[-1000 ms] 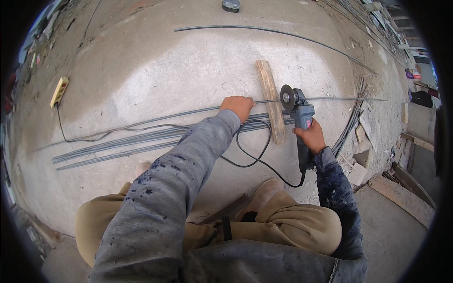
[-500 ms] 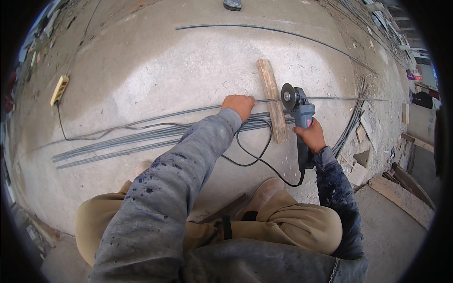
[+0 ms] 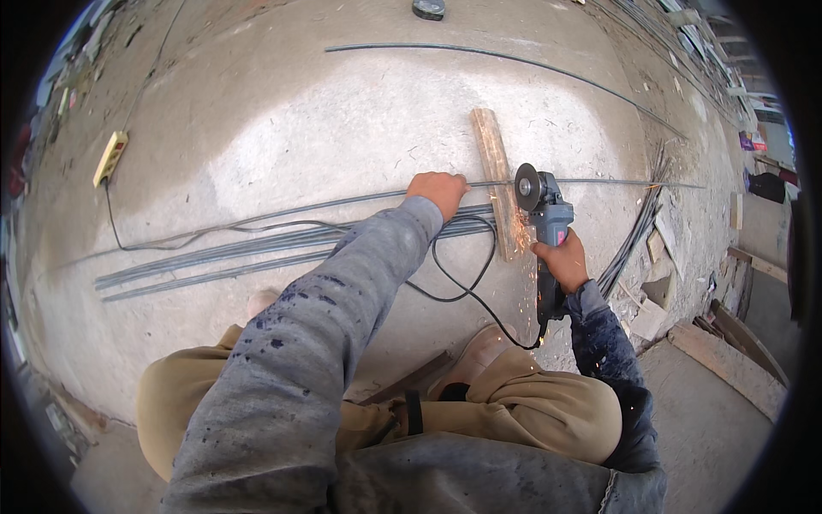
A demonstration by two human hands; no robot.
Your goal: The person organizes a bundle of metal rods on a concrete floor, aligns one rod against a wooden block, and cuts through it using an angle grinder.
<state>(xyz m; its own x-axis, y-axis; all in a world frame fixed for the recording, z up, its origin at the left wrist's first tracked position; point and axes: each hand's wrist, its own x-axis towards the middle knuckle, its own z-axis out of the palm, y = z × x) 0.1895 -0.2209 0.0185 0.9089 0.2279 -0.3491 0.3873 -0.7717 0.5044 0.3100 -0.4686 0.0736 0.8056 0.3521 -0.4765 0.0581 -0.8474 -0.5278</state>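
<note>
Presently gripping the grey-and-black angle grinder in the right hand and the long grey steel rod in the closed left hand; holding the dark round disc at the rod, close by the brown wooden plank's right edge, amid orange sparks, with broad pale concrete floor beyond.

The left hand is hiding its own grip on the thin rod, and the grinder is covering another stretch. The left sleeve is masking part of the rod bundle — the upper edge is clipping a dark block — and small sparks are blurring into streaks.
</note>
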